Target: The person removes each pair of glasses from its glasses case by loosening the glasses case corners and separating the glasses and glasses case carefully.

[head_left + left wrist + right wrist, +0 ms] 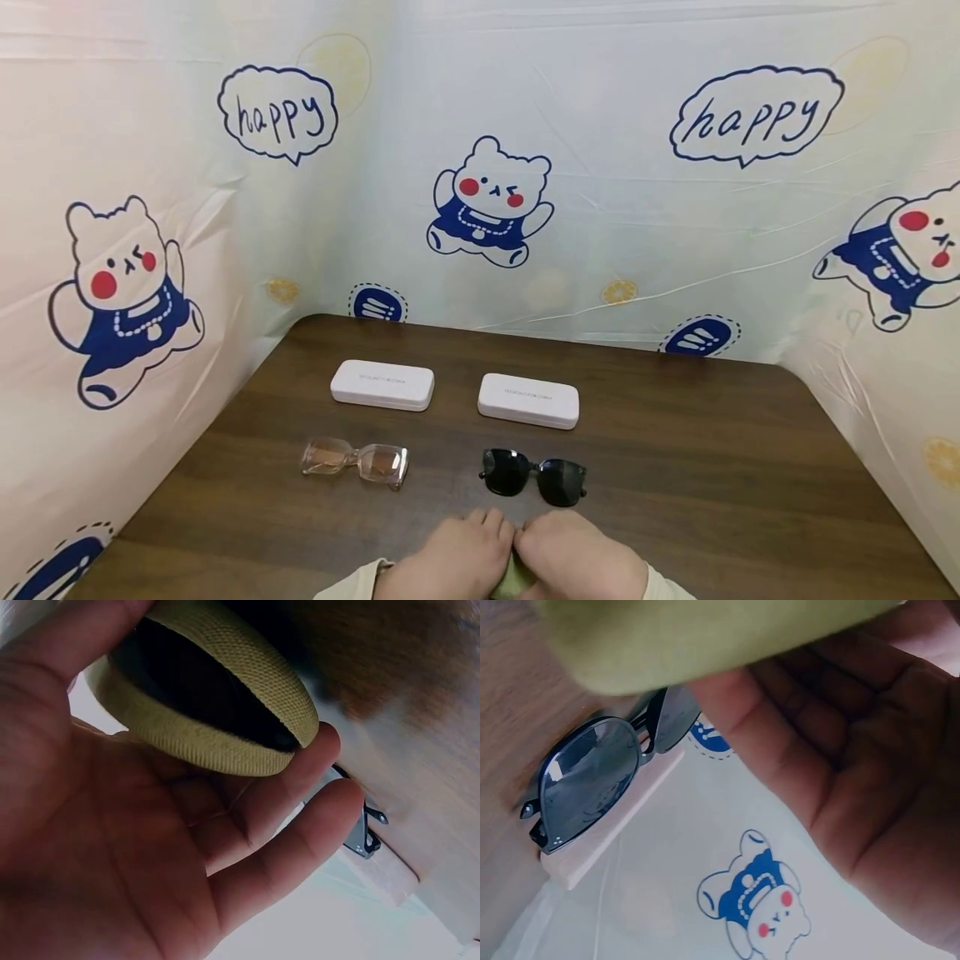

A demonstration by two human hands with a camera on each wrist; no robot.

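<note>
Green case [513, 578] at the near edge of the head view, low and central, and what a setting around it: a dark brown wooden table [697, 442], rounded at its far corners, walled on 3 sides by pale cloth [615, 83] printed with bears and "happy" bubbles. Along the far edge the cloth hangs right behind the wood. Out there sit 2 white boxes, the left box [382, 386] and the right box [528, 402], a strip of wood between them. Nearer come clear-framed glasses [381, 464] on the left and black sunglasses [517, 473] just beyond the hands; wide wood runs out to the right edge, less to the left. Now the grip: left hand [457, 558] and right hand [573, 554] hold the case between them, gripping it from either side. Left wrist view: its 2 halves stand parted, a dark gap showing, fingers beneath; right wrist view, fingers reach under its smooth green side.
</note>
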